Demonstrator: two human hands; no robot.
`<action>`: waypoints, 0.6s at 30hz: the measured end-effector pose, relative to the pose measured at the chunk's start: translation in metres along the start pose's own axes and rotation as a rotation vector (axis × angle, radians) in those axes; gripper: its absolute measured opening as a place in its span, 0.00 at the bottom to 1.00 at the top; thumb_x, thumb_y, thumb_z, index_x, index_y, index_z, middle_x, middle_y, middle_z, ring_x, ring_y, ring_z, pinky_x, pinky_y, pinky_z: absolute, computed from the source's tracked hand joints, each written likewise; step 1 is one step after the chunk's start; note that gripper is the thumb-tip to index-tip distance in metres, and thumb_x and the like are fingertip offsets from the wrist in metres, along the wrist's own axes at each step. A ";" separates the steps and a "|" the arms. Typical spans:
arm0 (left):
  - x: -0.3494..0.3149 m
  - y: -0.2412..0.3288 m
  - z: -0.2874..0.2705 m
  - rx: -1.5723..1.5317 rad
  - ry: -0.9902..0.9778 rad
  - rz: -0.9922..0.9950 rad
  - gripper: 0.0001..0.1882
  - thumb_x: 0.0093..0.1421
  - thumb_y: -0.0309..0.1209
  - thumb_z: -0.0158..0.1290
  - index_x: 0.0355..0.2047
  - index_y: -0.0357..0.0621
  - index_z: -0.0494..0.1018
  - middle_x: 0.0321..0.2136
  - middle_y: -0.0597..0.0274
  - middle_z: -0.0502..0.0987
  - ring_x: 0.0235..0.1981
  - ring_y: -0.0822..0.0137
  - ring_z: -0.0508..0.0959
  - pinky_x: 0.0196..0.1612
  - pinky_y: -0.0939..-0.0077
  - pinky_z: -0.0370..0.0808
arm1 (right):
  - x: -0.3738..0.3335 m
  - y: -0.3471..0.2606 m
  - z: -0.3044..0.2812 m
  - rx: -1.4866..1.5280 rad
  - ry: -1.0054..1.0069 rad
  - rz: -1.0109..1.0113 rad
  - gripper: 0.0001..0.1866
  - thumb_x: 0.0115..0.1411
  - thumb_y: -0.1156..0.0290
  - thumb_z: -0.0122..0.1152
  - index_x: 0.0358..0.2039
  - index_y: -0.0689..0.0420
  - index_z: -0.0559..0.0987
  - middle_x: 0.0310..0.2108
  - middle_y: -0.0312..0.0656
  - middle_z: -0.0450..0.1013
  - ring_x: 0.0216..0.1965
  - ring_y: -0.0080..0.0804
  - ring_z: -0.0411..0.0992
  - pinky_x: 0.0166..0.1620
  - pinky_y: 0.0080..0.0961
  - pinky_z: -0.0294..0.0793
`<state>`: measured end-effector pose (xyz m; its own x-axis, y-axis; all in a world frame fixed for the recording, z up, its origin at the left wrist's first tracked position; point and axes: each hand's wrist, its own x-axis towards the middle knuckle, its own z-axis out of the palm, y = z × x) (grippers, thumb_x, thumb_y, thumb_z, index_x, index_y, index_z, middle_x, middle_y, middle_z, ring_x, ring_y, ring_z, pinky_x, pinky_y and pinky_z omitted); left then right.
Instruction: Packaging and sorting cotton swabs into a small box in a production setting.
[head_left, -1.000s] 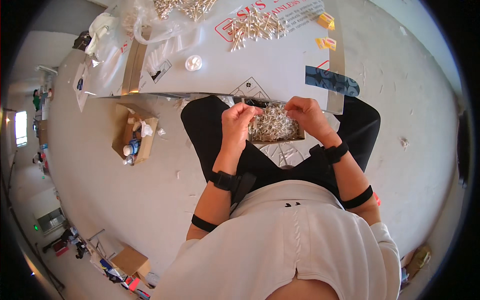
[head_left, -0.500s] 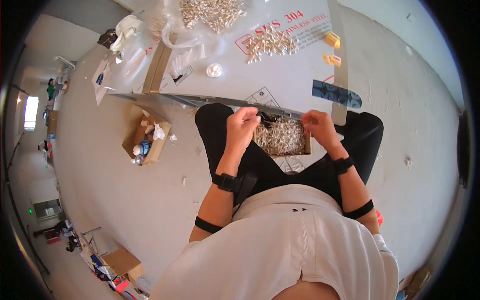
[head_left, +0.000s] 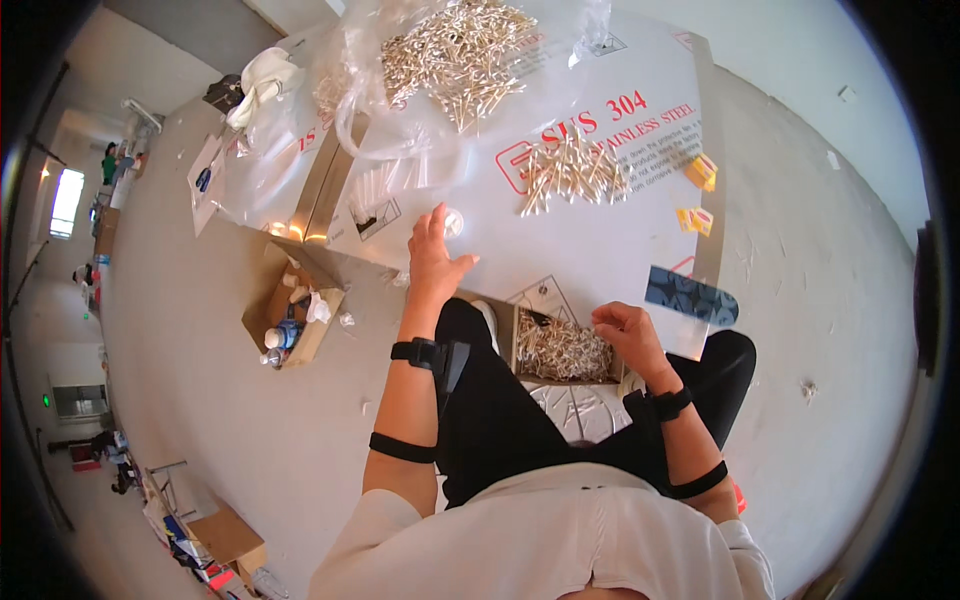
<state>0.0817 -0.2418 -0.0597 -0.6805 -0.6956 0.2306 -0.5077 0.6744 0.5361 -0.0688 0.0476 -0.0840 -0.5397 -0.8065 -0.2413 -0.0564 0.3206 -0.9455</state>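
Note:
My left hand (head_left: 435,262) is over the near side of the metal-topped table (head_left: 480,255), open with thumb and fingers apart. Its fingertips are beside a small round white container (head_left: 453,222), and I cannot tell if they touch it. My right hand (head_left: 630,338) hovers at the right side of a cardboard box (head_left: 568,378) between my knees, fingers bent together; whatever they may pinch is too small to make out. Loose cotton swabs (head_left: 562,348) fill that box. Farther back on the table lies a spread pile of cotton swabs (head_left: 575,172).
A clear plastic bag (head_left: 350,110) with a large heap of swabs lies at the back. Two small yellow packets (head_left: 700,172) and a dark patterned strip (head_left: 692,294) are along the right side. An open carton (head_left: 320,335) holding bottles and crumpled tissue stands on the floor at left.
My left hand has left the swab box and reached forward and left to the white container, its fingers spreading. My right hand remains by the box. The whole view has shifted, showing more table.

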 end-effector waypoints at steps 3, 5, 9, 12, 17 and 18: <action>0.015 -0.003 0.007 0.079 -0.131 -0.066 0.46 0.40 0.30 0.63 0.59 0.45 0.53 0.53 0.45 0.61 0.53 0.47 0.62 0.55 0.59 0.62 | 0.033 -0.021 -0.002 0.040 -0.004 0.018 0.07 0.53 0.81 0.55 0.34 0.66 0.75 0.29 0.36 0.74 0.31 0.19 0.71 0.36 0.16 0.71; 0.019 -0.008 0.011 0.069 -0.081 0.018 0.43 0.41 0.28 0.62 0.58 0.45 0.55 0.51 0.46 0.62 0.53 0.46 0.62 0.53 0.58 0.63 | 0.058 -0.030 -0.009 0.056 0.115 -0.065 0.06 0.52 0.80 0.57 0.31 0.65 0.76 0.24 0.40 0.73 0.26 0.22 0.70 0.31 0.18 0.69; 0.022 -0.001 0.016 0.063 -0.090 -0.092 0.40 0.43 0.26 0.60 0.57 0.44 0.57 0.49 0.46 0.63 0.51 0.46 0.63 0.51 0.58 0.64 | 0.110 -0.049 -0.038 -0.012 0.246 -0.131 0.04 0.52 0.83 0.55 0.30 0.65 0.75 0.25 0.40 0.72 0.26 0.22 0.68 0.31 0.17 0.68; 0.029 0.011 0.022 0.123 -0.055 -0.121 0.37 0.43 0.24 0.60 0.55 0.43 0.59 0.46 0.47 0.63 0.48 0.47 0.64 0.49 0.59 0.65 | 0.145 -0.059 -0.061 -0.146 0.389 -0.214 0.07 0.51 0.84 0.56 0.31 0.63 0.75 0.31 0.41 0.72 0.30 0.27 0.70 0.33 0.19 0.68; 0.034 0.001 0.025 0.172 -0.053 -0.241 0.32 0.43 0.27 0.61 0.51 0.41 0.62 0.44 0.50 0.62 0.48 0.50 0.64 0.50 0.63 0.65 | 0.186 -0.060 -0.080 -0.261 0.564 -0.175 0.08 0.49 0.81 0.58 0.32 0.62 0.75 0.40 0.44 0.71 0.42 0.37 0.70 0.43 0.26 0.69; 0.036 0.003 0.021 0.172 -0.063 -0.245 0.32 0.43 0.27 0.61 0.51 0.41 0.62 0.44 0.50 0.62 0.48 0.50 0.64 0.50 0.63 0.65 | 0.191 -0.059 -0.082 -0.262 0.595 -0.130 0.08 0.49 0.80 0.59 0.33 0.61 0.75 0.43 0.45 0.69 0.45 0.39 0.68 0.46 0.28 0.68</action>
<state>0.0446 -0.2598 -0.0664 -0.5553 -0.8297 0.0577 -0.7391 0.5241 0.4230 -0.2375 -0.0842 -0.0558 -0.8824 -0.4589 0.1039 -0.3141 0.4101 -0.8562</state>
